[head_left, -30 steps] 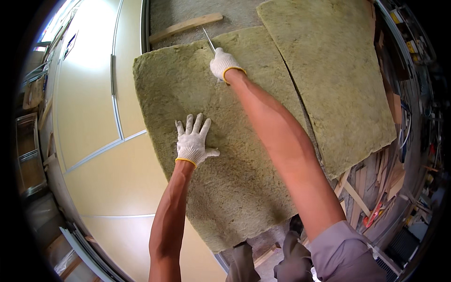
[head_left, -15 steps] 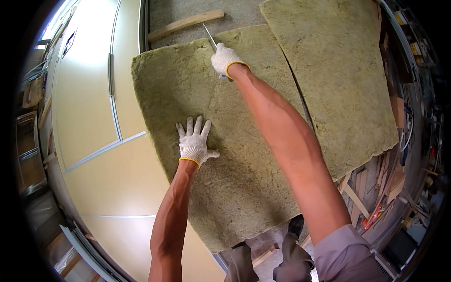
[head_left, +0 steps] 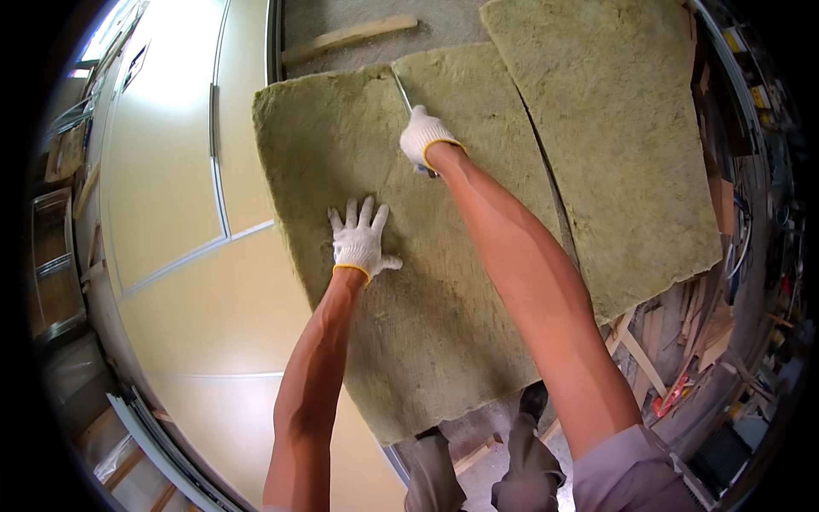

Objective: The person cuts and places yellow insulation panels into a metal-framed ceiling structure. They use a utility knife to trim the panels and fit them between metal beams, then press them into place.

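Note:
A greenish-brown slab of mineral wool insulation (head_left: 307,154) lies flat before me. My left hand (head_left: 358,235), in a white knit glove with a yellow cuff, rests on its middle with fingers spread. Farther off, my right hand (head_left: 422,138), gloved alike, is closed around the handle of a knife (head_left: 402,90) with a long, thin blade. That blade meets the slab near its far edge, where a short, narrow slit shows. Most of the handle is hidden inside the glove.
A second insulation slab (head_left: 618,154) lies to the right, a dark gap between the two. Pale yellow panels (head_left: 171,196) run along the left. A wooden strip (head_left: 350,39) lies beyond the far edge. Wood offcuts (head_left: 644,363) are scattered at lower right, and my feet stand at the near edge.
My right hand has drawn the knife back toward me, and its blade has gone from beyond the far edge to within the slab. My left hand stays flat; the view has shifted slightly.

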